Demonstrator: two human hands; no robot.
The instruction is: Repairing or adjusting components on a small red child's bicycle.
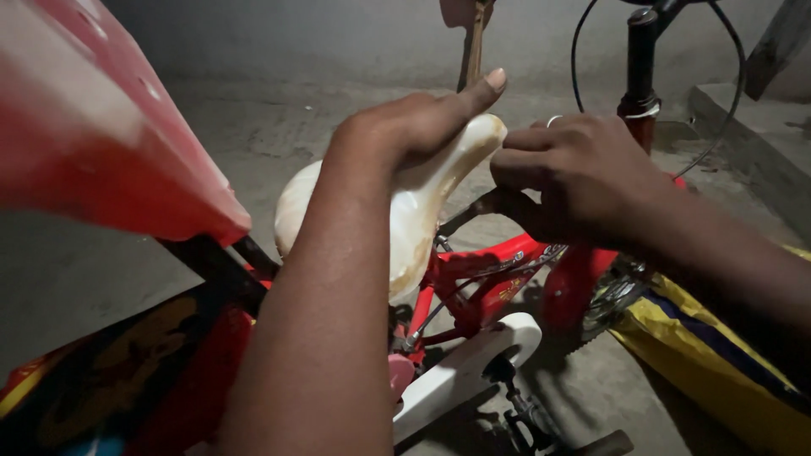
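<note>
**Two hands at the saddle of a small red bicycle**

The left hand lies over the white saddle, palm pressed on its top and thumb stretched along the nose — a flat, half-open hold that steadies the seat rather than grips it. The right hand is curled closed just under the saddle's nose, fingers wrapped round something dark and slim there; whether it is a tool or part of the seat clamp cannot be made out in the dim light.

The saddle sits atop the red frame, with the white chain guard and a pedal below, and the dark handlebar stem with its cable beyond. A red plastic panel fills the near left; yellow and blue fabric lies at right on the concrete floor.

The step in hand looks like setting or tightening the seat — the next move would call for holding the saddle level while the right hand turns or pulls firmly.
</note>
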